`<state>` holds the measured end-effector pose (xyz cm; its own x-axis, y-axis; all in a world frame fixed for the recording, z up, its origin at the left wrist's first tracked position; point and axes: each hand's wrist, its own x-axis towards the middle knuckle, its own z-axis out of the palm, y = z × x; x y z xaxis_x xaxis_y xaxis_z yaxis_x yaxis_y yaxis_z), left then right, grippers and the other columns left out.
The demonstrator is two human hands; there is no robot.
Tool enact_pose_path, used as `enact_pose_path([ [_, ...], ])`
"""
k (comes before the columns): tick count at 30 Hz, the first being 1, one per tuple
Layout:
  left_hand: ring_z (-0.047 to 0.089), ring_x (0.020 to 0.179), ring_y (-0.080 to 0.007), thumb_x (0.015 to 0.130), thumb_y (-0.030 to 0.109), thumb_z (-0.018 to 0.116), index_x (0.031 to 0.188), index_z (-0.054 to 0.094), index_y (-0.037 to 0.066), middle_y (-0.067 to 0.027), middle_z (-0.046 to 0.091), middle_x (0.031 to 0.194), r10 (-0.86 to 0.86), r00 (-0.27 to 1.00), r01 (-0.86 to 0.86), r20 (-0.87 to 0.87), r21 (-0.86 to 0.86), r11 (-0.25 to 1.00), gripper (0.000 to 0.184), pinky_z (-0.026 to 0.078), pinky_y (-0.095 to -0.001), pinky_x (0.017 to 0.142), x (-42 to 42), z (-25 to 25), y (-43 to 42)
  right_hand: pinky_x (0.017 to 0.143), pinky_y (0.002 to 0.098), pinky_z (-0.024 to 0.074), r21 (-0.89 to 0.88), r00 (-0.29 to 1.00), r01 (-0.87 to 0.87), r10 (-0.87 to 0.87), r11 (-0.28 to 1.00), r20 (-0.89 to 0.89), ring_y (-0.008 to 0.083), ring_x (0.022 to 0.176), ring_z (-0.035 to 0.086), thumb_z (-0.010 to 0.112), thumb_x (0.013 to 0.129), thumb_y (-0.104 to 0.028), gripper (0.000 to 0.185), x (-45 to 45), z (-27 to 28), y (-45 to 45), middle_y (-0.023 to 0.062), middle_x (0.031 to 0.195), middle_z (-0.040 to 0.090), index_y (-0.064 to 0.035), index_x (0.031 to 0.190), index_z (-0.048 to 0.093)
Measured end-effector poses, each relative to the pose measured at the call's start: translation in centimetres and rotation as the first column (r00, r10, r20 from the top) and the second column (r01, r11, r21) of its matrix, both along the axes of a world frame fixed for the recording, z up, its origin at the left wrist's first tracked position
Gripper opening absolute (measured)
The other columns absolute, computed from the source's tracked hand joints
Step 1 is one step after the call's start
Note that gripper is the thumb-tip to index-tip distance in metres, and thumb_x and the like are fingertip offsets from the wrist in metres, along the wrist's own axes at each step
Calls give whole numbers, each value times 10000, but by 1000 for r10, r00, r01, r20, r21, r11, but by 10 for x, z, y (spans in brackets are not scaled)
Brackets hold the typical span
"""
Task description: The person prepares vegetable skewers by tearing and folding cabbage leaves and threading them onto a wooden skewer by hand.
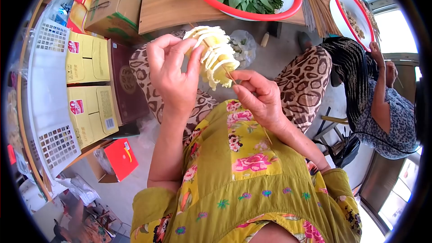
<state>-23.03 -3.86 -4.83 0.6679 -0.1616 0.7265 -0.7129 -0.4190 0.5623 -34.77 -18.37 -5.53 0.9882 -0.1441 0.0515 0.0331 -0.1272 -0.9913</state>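
Several pale yellow, ruffle-edged slices [218,60] are threaded in a row on a thin wooden skewer [229,75], held up above my lap. At the upper left of the row, the bent fingers and thumb of my left hand [173,74] grip the slices by their edge. Near the lower end of the row, my right hand [258,93] pinches the skewer between thumb and forefinger. The skewer's thin tail runs on below that hand, over my flowered apron [252,153]. Exactly what food the slices are, I cannot tell.
A red-rimmed basin [294,11] of green leaves stands on the wooden table [166,6], beside a bundle of skewers [319,6]. Cartons [87,58] and a white plastic basket [49,90] are at left. Another person [382,103] sits at right by a second basin [348,18].
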Motion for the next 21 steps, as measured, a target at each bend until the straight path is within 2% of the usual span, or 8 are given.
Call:
enact_pose_path([
  [4,550,810,-192,681,-40,739,877,661,26,-86,532,920,-66,996,64,-53,-47,997,221,457,-288,698,2,-3,1,506,166,304,42,999,17,-15,999,-50,4,559,363,563,907,-35,232,1,1,2,-76,629,448,14,1134,563],
  [6,551,809,-184,693,-37,732,875,660,25,-84,533,934,-81,996,79,-33,-38,996,206,457,-287,698,2,-5,2,522,216,407,89,995,44,-35,995,-97,37,543,476,580,876,-59,229,2,2,2,5,604,555,-16,1100,582],
  [7,552,808,-175,705,-35,725,873,659,24,-81,534,948,-95,995,95,-11,-29,995,190,456,-287,697,2,-6,3,522,216,407,89,995,44,-35,995,-98,37,543,476,580,876,-59,229,2,1,2,5,604,555,-16,1100,582],
  [9,553,804,-165,721,-33,714,882,662,23,-77,532,961,-109,993,105,-49,-78,991,179,455,-282,695,0,-4,3,503,169,302,100,998,17,-12,995,-60,6,557,363,561,908,-32,227,1,-1,2,-78,627,435,15,1130,563],
  [10,554,801,-156,737,-32,704,892,665,22,-74,530,973,-124,989,112,-85,-128,985,168,455,-278,692,-1,-3,3,503,169,302,100,998,16,-10,995,-60,6,557,363,561,908,-32,227,0,-1,1,-78,627,435,15,1130,563],
  [13,545,778,-133,764,-28,685,918,672,20,-69,530,1011,-18,995,0,-103,-178,984,161,452,-263,679,1,-7,4,529,211,405,32,997,36,-34,999,-63,32,547,473,574,881,-59,222,0,-1,0,-10,605,551,-14,1098,587],
  [17,530,726,-139,724,-43,715,941,684,28,-76,538,1046,10,999,-10,-42,-3,1000,231,449,-255,659,2,-6,5,531,213,398,40,998,26,-24,999,-58,26,555,463,584,876,-56,227,-1,-2,0,-12,590,539,-16,1099,586],
  [21,557,752,-157,712,-51,717,926,686,26,-89,553,1066,50,997,-50,-56,2,999,230,456,-269,677,2,-6,1,530,213,394,-32,1000,-2,1,999,-24,26,558,458,592,873,-55,231,0,-1,-1,-14,577,531,-18,1101,585],
])
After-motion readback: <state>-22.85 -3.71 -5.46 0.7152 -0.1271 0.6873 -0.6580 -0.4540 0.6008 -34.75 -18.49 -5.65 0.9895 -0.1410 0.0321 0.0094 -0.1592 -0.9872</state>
